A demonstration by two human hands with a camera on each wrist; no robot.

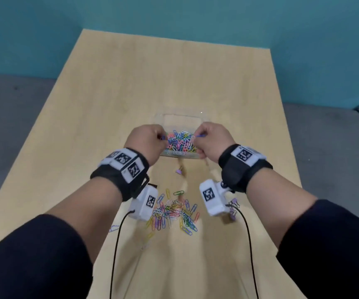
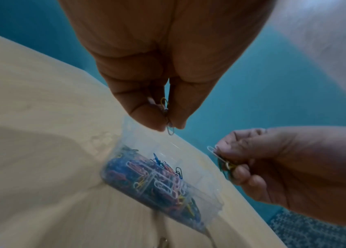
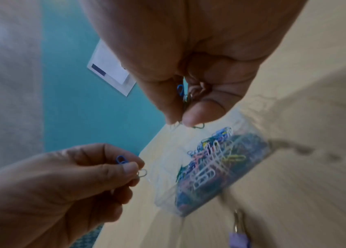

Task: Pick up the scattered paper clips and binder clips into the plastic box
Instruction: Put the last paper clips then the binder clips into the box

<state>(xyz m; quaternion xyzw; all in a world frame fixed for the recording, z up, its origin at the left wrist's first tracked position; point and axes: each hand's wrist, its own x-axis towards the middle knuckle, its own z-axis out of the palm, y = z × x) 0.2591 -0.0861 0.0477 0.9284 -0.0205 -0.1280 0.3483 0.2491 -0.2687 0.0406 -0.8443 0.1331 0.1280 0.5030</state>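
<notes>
Thin, colourful wire paper clips [image 1: 179, 141] fill the clear plastic box [image 1: 181, 117]; above it, left hand [image 1: 147, 140] and right hand [image 1: 212, 140] each pinch several clips.

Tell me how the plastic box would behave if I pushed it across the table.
The plastic box looks thin-walled and clear, so probably light; it would likely slide rather than tip, sitting low and flat on the table. The paper clips heaped inside add some weight and may shift or rattle. The walls could flex if squeezed.

multicoloured paper clips [image 1: 173, 212], lilac binder clip [image 1: 179, 170], teal wall [image 1: 174, 18]
</notes>
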